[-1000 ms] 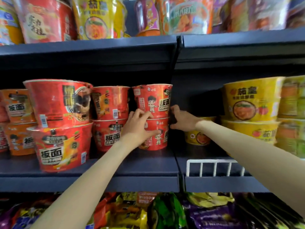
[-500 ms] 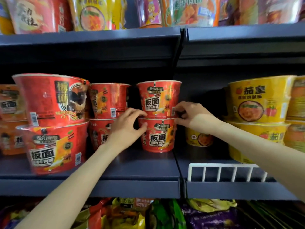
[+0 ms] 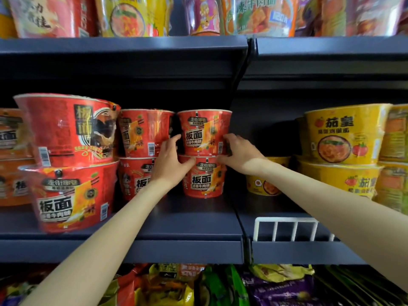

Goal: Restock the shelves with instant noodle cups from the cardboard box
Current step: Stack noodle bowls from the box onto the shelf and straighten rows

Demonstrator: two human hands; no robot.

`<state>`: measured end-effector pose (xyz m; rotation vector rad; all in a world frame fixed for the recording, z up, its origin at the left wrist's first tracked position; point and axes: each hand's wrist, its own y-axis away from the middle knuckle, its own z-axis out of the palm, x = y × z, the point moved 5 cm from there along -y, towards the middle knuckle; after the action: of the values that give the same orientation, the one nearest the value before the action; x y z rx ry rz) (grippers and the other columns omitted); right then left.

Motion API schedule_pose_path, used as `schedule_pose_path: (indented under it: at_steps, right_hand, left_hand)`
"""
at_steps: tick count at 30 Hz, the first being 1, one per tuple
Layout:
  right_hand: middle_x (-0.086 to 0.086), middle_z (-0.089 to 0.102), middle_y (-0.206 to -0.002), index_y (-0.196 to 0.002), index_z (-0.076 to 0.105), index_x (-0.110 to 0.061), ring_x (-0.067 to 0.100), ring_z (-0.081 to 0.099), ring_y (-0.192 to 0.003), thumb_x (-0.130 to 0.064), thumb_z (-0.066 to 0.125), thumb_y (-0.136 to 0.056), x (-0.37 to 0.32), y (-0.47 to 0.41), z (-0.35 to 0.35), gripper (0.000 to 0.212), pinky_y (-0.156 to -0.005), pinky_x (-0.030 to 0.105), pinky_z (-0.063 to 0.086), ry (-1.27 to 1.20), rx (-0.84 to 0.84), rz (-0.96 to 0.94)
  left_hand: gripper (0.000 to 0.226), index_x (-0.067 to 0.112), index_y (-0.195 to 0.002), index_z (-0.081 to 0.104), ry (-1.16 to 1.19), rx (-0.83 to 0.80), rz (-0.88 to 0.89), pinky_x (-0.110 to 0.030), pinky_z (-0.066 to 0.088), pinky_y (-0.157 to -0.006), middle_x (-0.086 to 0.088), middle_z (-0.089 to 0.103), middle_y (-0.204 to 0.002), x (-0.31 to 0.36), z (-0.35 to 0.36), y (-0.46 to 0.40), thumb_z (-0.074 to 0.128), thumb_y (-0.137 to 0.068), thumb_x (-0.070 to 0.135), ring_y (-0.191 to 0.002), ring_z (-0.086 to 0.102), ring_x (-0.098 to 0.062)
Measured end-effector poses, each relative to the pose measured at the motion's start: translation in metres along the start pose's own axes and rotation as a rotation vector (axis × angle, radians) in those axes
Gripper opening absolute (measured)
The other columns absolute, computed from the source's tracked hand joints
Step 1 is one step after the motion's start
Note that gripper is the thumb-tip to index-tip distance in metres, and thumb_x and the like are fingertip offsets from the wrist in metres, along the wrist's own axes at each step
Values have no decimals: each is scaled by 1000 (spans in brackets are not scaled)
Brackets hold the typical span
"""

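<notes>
Nearest us, snack bags [image 3: 198,286] fill the bottom shelf at 6 o'clock, below the dark middle shelf [image 3: 136,237]. Further in, our left hand [image 3: 170,161] and right hand [image 3: 239,154] curl around the two stacked red noodle cups [image 3: 204,151], gripping them from both sides. Yellow cups [image 3: 342,133] stand at 3 o'clock.

Red cups [image 3: 204,132] bearing black-and-white labels with orange streaks are sitting on a dark navy shelf [image 3: 189,219]. Yellow cups [image 3: 344,133] are showing red tomatoes, beside a white rack [image 3: 287,228].
</notes>
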<state>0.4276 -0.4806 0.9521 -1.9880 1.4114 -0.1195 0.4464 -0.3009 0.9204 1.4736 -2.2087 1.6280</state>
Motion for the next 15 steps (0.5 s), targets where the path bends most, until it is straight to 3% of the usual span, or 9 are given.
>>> schedule_pose_path:
  at_steps: [2,4,7,11,15]
  right_hand:
    - [10,42,-139,-145,26,-16,28,50,-122,-32,64,-87,-5,-1,-5,71,-99,43,46,-74,78,-29]
    - [11,41,-140,-147,21,-18,28,50,-122,-30,65,-85,-9,-3,-4,77,-99,44,47,-155,59,-31]
    - [11,42,-139,-149,15,-19,28,50,-123,-30,70,-81,-10,-8,5,88,-100,41,46,-239,15,13]
    - [7,47,-139,-148,18,-20,23,49,-125,-27,76,-75,-6,-12,9,94,-103,37,43,-370,-35,56]
    - [4,47,-139,-147,20,-16,10,47,-116,-12,71,-82,-2,-9,1,83,-90,22,39,-510,-95,58]
  left_hand:
    - [83,20,-150,12,93,-20,-37,-46,32,-111,-7,26,-153,3,-1,-7,64,-87,30,-138,33,-22]
    - [84,19,-151,6,154,-81,-62,-38,30,-111,-6,27,-154,8,2,-13,62,-88,28,-139,30,-21]
    - [76,19,-149,18,269,-126,-44,-26,35,-97,-3,42,-144,20,11,-12,63,-87,23,-130,42,-18]
    - [80,21,-148,21,232,-10,16,-39,39,-106,-3,42,-143,13,10,-5,68,-84,21,-128,42,-14]
    - [75,17,-146,24,193,101,70,-40,40,-106,-4,40,-141,20,8,-6,66,-83,15,-127,42,-15]
